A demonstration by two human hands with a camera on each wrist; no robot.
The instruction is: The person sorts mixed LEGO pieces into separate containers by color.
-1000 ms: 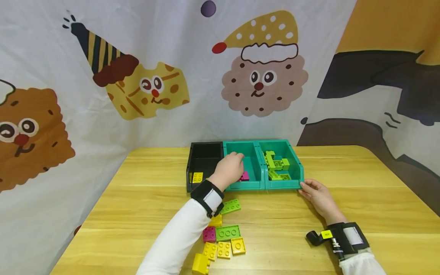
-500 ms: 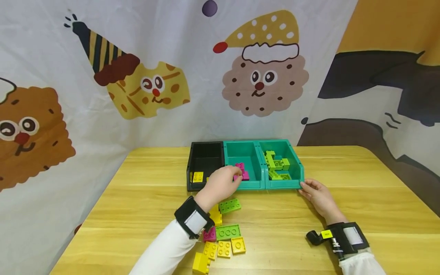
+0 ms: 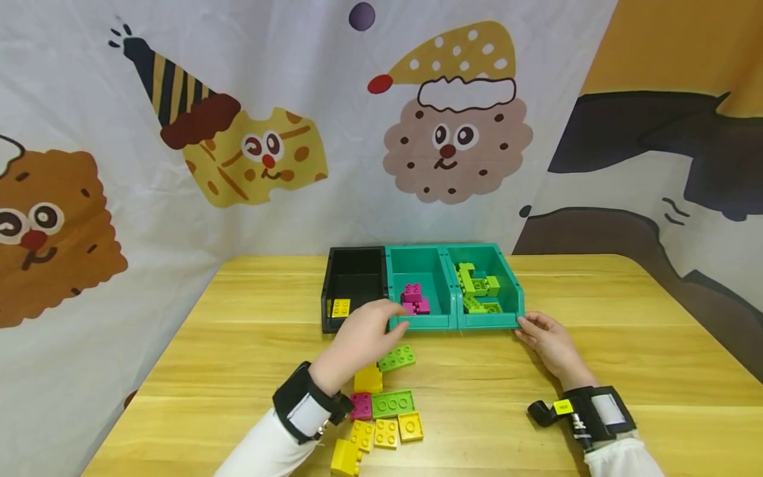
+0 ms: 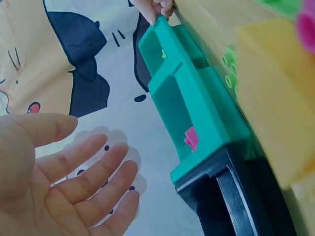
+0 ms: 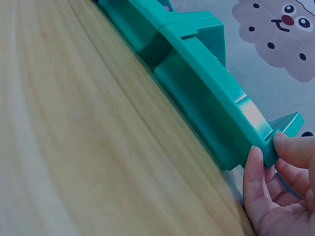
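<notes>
My left hand (image 3: pixel 365 336) hovers in front of the bins with its fingers relaxed and nothing in them; the left wrist view shows its open palm. Pink building blocks (image 3: pixel 412 299) lie in the middle teal bin (image 3: pixel 422 260). Lime green blocks (image 3: pixel 477 286) fill part of the right teal bin (image 3: pixel 490 320), whose front right corner my right hand (image 3: pixel 551 344) pinches between thumb and fingers. In the black bin (image 3: pixel 356 262) at the left sits a yellow block (image 3: pixel 341 308); the left hand hides part of that bin's front.
On the table before the bins lie a green block (image 3: pixel 397 358), a second green block (image 3: pixel 393 403), a pink block (image 3: pixel 361 406) and several yellow blocks (image 3: pixel 386 434). A printed cloth (image 3: pixel 357 218) hangs behind the wooden table (image 3: pixel 477 397).
My left hand has drawn back out of the middle bin toward me and left, its fingers loosening. The pink blocks there now show fully. My right hand stays at the bin corner.
</notes>
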